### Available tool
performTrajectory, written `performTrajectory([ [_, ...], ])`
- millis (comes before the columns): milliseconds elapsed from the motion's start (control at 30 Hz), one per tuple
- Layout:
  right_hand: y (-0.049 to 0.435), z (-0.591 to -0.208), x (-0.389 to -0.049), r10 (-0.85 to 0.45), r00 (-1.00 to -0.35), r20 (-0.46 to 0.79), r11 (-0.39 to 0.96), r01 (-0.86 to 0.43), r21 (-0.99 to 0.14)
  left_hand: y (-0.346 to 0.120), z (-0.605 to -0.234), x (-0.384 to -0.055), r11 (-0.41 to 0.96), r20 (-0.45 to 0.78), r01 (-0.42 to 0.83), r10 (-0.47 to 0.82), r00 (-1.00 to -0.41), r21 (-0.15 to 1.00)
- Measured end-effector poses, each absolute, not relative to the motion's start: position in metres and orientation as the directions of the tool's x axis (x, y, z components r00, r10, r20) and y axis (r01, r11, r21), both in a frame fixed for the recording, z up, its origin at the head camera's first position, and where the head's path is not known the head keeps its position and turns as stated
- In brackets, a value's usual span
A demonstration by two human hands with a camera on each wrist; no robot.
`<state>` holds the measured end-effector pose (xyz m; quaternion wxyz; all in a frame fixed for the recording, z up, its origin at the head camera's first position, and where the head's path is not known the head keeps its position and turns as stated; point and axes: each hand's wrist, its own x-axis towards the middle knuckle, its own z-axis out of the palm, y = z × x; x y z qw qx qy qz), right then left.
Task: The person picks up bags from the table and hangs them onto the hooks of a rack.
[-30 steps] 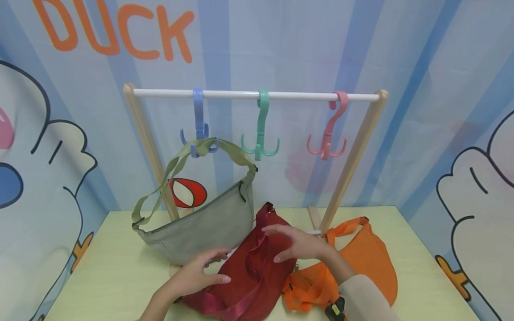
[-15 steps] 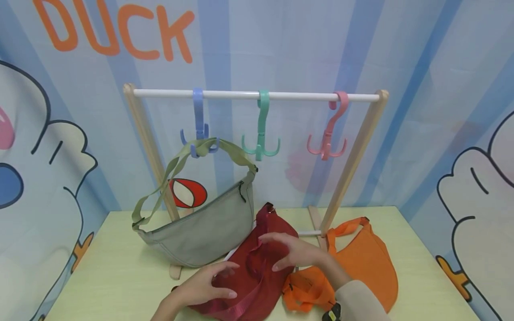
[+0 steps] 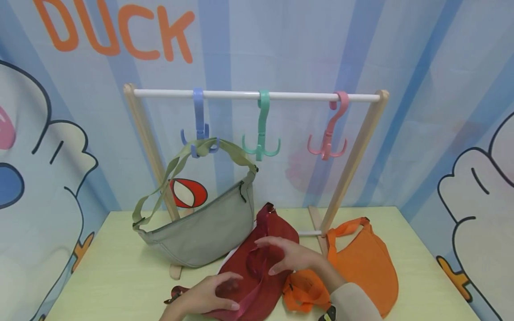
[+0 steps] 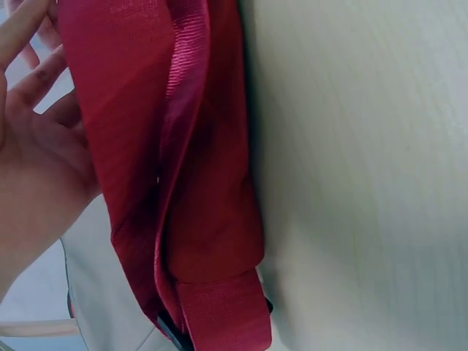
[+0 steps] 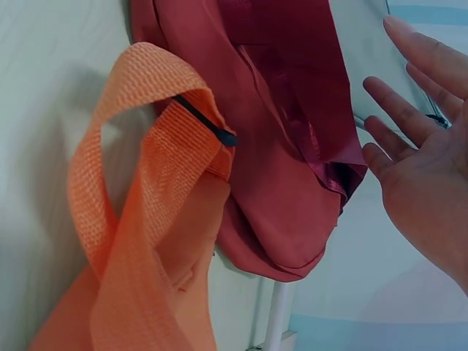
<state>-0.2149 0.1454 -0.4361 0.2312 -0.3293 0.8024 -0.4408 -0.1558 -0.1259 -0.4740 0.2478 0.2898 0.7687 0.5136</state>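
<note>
A dark red shoulder bag [image 3: 287, 228] lies on the table, its wide strap [image 5: 307, 66] loose across the top. Over the bag's lower left part is my left hand [image 3: 209, 293], thumb and fingers apart. The left wrist view puts that hand [image 4: 44, 157] right beside the strap; whether it touches is unclear. My right hand [image 3: 297, 255] hovers over the bag's right side with spread fingers. In the right wrist view, the fingertips of the right hand [image 5: 428, 150] come close to the strap's edge. Neither hand grips anything.
A grey-green bag [image 3: 209, 232] hangs by its strap from the blue hook [image 3: 199, 116] on a wooden rack. Green [image 3: 261, 125] and pink [image 3: 329, 129] hooks hang bare on the white bar [image 3: 233, 94]. An orange bag [image 3: 371, 267] lies to the right.
Both hands have come lower over the red bag. The left hand moved right and nearer the front; the right hand shifted slightly left. The bags look unmoved.
</note>
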Motion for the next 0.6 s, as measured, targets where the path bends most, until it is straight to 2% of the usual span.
performTrajectory([
  [600,0.1393,-0.443,-0.2233,-0.742,-0.669,-0.038,0.392,-0.388,-0.834,-0.1278,-0.4772,-0.1528,0.298,-0.08,0.189,0.701,-0.709,0.936],
])
